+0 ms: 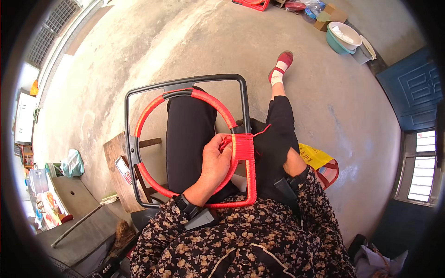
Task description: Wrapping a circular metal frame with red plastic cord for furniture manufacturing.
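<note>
A black square frame (244, 99) with a round inner ring rests across my lap. Red cord (215, 103) is wound around much of the ring, along the lower edge and up the right side; bare black stretches show between. My left hand (217, 157) reaches inside the ring, its fingers closed on a small bunch of red cord (227, 142) beside the densely wrapped band. From that band a loose cord end (263, 130) sticks out to the right. My right hand (294, 162) is low beside my right thigh, away from the frame. Its fingers are hidden behind the dark trouser leg.
A wooden stool or board (118, 160) carrying a phone-like item stands left of my legs. A yellow-and-red bag (320, 162) lies by my right side. Basins (343, 37) and a cardboard box (330, 16) stand at the far right, near a blue door (412, 88).
</note>
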`<state>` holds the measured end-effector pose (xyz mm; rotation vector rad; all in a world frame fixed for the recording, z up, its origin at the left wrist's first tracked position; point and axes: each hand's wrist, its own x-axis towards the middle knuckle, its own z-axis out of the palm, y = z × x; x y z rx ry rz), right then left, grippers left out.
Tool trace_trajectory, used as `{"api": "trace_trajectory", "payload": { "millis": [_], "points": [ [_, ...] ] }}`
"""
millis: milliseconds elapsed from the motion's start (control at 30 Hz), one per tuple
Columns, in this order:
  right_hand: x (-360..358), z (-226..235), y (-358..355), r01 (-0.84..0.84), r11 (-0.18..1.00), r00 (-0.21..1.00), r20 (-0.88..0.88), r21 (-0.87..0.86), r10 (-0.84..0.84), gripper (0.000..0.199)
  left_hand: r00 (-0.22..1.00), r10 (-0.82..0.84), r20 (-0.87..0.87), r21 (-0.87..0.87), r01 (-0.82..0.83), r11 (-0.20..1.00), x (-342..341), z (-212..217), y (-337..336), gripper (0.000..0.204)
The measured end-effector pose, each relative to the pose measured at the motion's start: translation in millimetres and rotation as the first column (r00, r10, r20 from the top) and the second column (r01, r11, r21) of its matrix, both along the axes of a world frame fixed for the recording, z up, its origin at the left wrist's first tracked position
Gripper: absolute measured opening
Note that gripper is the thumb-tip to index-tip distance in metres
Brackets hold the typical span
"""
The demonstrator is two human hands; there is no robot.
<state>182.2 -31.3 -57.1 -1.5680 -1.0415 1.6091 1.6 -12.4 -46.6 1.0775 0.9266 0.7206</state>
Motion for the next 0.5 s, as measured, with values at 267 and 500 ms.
{"api": "trace_trajectory", "payload": {
  "millis": [267,500],
  "points": [
    [33.4,-6.8,-4.6,0.505,0.768,0.863,-0.227,0.394,-0.451,0.028,0.944,0.29,-0.155,0.581,-0.15,0.8,1.0,16.2,0.0,0.01],
    [-23.1,36.5,-1.5,-0.229,0.617,0.86,0.453,0.753,-0.234,0.031,0.973,0.228,-0.032,0.781,-0.118,0.613,-1.6,39.4,-1.8,0.016]
  ]
}}
